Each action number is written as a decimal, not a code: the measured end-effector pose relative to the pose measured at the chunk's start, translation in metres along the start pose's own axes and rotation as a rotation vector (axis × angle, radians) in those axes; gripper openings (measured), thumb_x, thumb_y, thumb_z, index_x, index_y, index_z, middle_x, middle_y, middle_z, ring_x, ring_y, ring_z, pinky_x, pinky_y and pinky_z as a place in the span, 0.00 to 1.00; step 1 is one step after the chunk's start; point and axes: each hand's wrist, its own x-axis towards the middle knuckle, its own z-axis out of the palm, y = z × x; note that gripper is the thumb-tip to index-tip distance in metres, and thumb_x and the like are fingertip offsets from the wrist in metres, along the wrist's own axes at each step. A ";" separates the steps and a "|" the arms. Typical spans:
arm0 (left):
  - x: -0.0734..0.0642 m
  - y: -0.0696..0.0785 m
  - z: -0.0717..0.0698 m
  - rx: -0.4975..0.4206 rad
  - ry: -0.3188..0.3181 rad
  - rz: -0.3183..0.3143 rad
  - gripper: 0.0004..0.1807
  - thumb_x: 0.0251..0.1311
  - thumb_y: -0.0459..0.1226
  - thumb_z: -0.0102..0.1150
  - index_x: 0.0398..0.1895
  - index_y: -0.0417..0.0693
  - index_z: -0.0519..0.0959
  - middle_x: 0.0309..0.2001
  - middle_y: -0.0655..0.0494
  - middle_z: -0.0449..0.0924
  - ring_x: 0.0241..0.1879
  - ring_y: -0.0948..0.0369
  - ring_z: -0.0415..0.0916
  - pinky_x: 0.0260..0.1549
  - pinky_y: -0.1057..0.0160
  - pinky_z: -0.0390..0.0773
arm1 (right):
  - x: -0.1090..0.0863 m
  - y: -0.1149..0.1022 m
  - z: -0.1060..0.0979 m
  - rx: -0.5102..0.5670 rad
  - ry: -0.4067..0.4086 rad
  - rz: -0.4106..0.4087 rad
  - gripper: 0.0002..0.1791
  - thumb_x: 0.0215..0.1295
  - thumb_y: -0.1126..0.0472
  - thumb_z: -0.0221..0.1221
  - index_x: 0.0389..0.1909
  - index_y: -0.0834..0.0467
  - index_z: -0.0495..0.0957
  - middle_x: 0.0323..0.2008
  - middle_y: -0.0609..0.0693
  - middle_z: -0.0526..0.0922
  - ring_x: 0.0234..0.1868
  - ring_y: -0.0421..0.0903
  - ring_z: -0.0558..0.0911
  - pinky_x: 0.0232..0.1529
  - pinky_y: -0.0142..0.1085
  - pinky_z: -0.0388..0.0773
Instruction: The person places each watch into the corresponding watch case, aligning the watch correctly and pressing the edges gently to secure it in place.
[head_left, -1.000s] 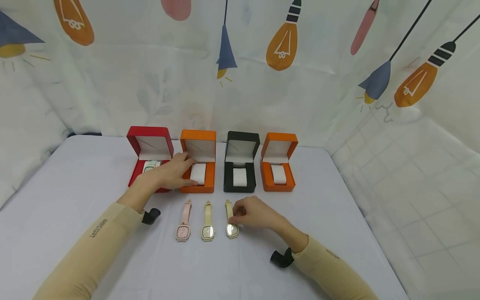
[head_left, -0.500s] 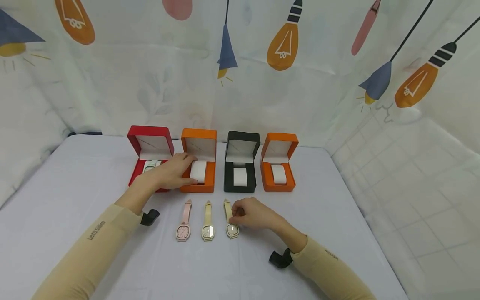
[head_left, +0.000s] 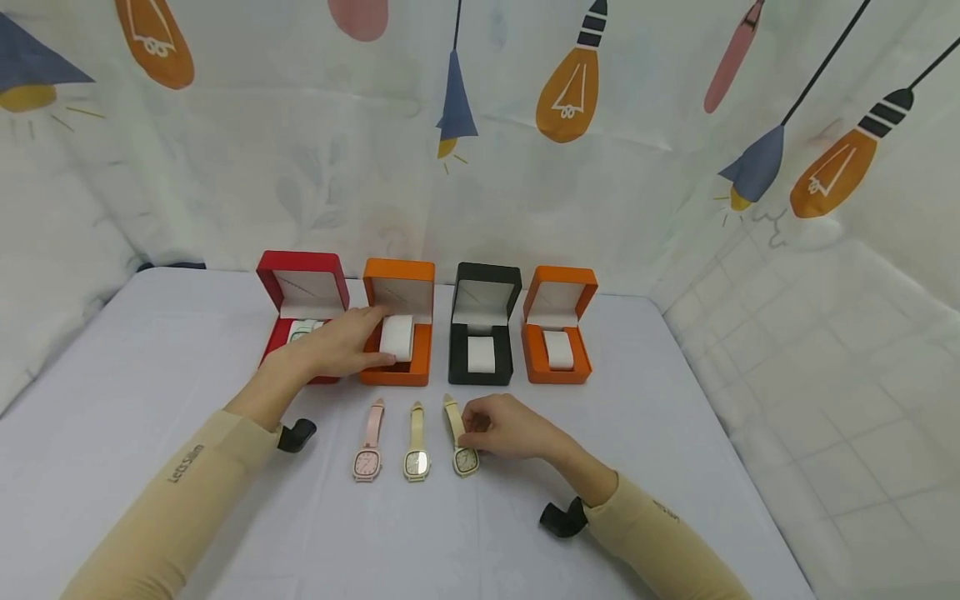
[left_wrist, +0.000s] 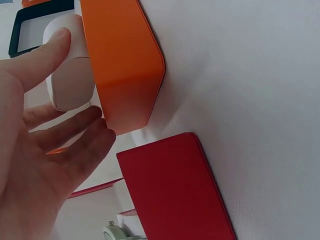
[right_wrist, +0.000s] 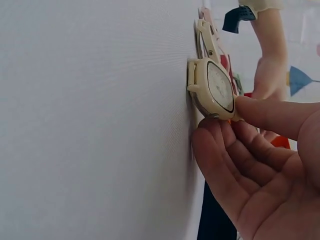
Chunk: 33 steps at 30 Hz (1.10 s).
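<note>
Left of the right hand (head_left: 510,427), near the pinch, meets a second cream watch (head_left: 416,463) and, past that, a pink watch (head_left: 367,463), both on the white tablecloth (head_left: 450,542). Beyond the right fingers, faces a black box (head_left: 480,377) with lid raised; farther to the right, a right orange box (head_left: 558,377), likewise open. Around the left hand (head_left: 345,343), finds more in the way: just behind the grip, the upright lid of a left orange box (head_left: 418,377); to the left, partly covered by wrist and hand, a red box (head_left: 300,262) with a pale watch (head_left: 303,330) inside.

Clamps right thumb and fingers together on a held watch (head_left: 465,460), near the join of case and strap, hiding a little of the strap. Has the dial end nearest the body, face up, just below the fingertips. Runs the strap away toward the boxes with a lean to the left, on a long axis more slanted than that of the second cream watch. Cannot tell the contact between case and cloth.

Pinches, between left thumb on the near side and fingers on the far side, a white cushion (head_left: 397,337) at the left orange box. Shows a dark gap below the cushion's near edge. Turns a rounded face up and toward the body; cannot tell the long axis surely, with the hand over the left part.
</note>
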 end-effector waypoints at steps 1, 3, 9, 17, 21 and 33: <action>0.000 0.001 0.000 -0.007 0.001 -0.004 0.43 0.63 0.47 0.72 0.73 0.35 0.62 0.64 0.37 0.72 0.62 0.43 0.70 0.63 0.39 0.71 | 0.000 0.000 0.000 0.016 -0.005 -0.005 0.04 0.67 0.62 0.68 0.35 0.55 0.81 0.27 0.42 0.81 0.30 0.38 0.78 0.30 0.31 0.78; -0.001 0.002 -0.001 -0.019 0.005 -0.008 0.43 0.62 0.46 0.72 0.73 0.36 0.62 0.65 0.37 0.72 0.62 0.43 0.70 0.63 0.39 0.71 | 0.000 0.001 0.000 0.042 -0.017 -0.015 0.04 0.68 0.62 0.67 0.36 0.55 0.81 0.30 0.42 0.82 0.32 0.38 0.79 0.33 0.31 0.80; -0.003 0.003 -0.003 -0.045 0.025 -0.003 0.44 0.62 0.45 0.73 0.73 0.36 0.61 0.65 0.38 0.70 0.62 0.43 0.69 0.64 0.39 0.70 | -0.002 0.004 -0.003 0.090 -0.022 -0.059 0.04 0.70 0.62 0.66 0.41 0.54 0.79 0.35 0.42 0.83 0.39 0.39 0.80 0.43 0.33 0.82; -0.006 0.006 -0.006 -0.077 0.036 -0.013 0.45 0.61 0.44 0.74 0.74 0.37 0.60 0.64 0.38 0.70 0.61 0.43 0.70 0.62 0.39 0.73 | -0.006 0.002 -0.008 0.125 0.030 -0.086 0.06 0.74 0.62 0.61 0.47 0.56 0.79 0.40 0.43 0.81 0.45 0.41 0.80 0.48 0.34 0.80; -0.006 0.008 -0.006 -0.098 0.039 -0.031 0.45 0.60 0.44 0.74 0.74 0.37 0.62 0.63 0.39 0.71 0.61 0.43 0.70 0.60 0.39 0.74 | -0.006 0.005 -0.008 0.147 0.059 -0.080 0.07 0.76 0.62 0.59 0.50 0.56 0.77 0.43 0.45 0.81 0.47 0.43 0.79 0.50 0.34 0.80; -0.007 0.013 -0.004 -0.175 0.079 -0.018 0.43 0.56 0.42 0.77 0.70 0.37 0.65 0.61 0.41 0.72 0.60 0.44 0.70 0.59 0.40 0.75 | 0.000 0.008 -0.013 0.205 0.259 -0.066 0.13 0.76 0.61 0.59 0.57 0.58 0.79 0.46 0.48 0.82 0.47 0.47 0.79 0.51 0.38 0.80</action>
